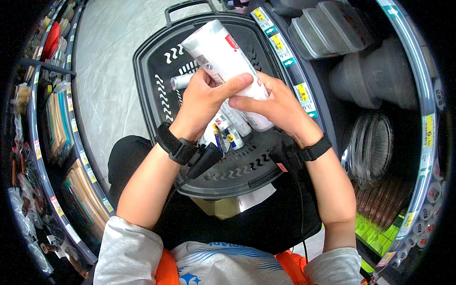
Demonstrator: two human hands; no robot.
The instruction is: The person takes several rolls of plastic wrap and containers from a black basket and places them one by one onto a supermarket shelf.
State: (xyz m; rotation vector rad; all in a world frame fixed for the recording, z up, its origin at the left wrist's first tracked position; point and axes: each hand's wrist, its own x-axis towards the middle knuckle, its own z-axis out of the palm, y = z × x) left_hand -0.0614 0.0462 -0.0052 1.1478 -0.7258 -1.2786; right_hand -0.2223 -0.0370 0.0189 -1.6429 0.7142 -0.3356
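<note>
Both my hands hold a white, plastic-wrapped roll with red marks, tilted above a black plastic shopping basket. My left hand grips its left side, the thumb laid across the wrapper. On the lower right side, my right hand closes around it, thumb across the front. Below the hands, in the basket, lie several white-wrapped rolls and small packs, among them a blue-and-white roll with a yellow spot. Another small white roll lies left of my left hand. My hands partly hide the basket's contents.
Shelves with price tags curve along the right, holding clear plastic containers, dark bowls and a stack of clear round lids or trays. On the left, a shelf holds upright boards. Grey tiled floor shows beside the basket.
</note>
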